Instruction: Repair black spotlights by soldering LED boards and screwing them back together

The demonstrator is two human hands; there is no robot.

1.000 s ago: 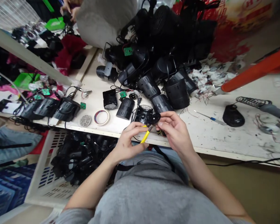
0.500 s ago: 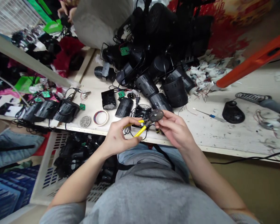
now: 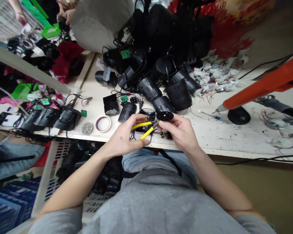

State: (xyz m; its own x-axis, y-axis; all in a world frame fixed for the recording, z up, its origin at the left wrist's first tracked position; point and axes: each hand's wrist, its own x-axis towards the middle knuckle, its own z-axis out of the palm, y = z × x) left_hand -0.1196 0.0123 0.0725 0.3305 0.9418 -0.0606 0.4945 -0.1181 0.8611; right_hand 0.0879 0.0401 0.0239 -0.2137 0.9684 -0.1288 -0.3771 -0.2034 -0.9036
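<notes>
Left hand (image 3: 122, 135), palm inward, fingers and thumb around yellow-handled pliers (image 3: 147, 132), handles spread. Right hand (image 3: 184, 131) pinches black disc (image 3: 165, 116), thumb nearest the body. Plier tip at disc's left edge; contact unclear. Both forearms angle inward; pliers and disc above bench's (image 3: 205, 133) front edge.

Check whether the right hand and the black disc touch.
Touching: in the head view, the right hand grips the black disc by its edge.
</notes>
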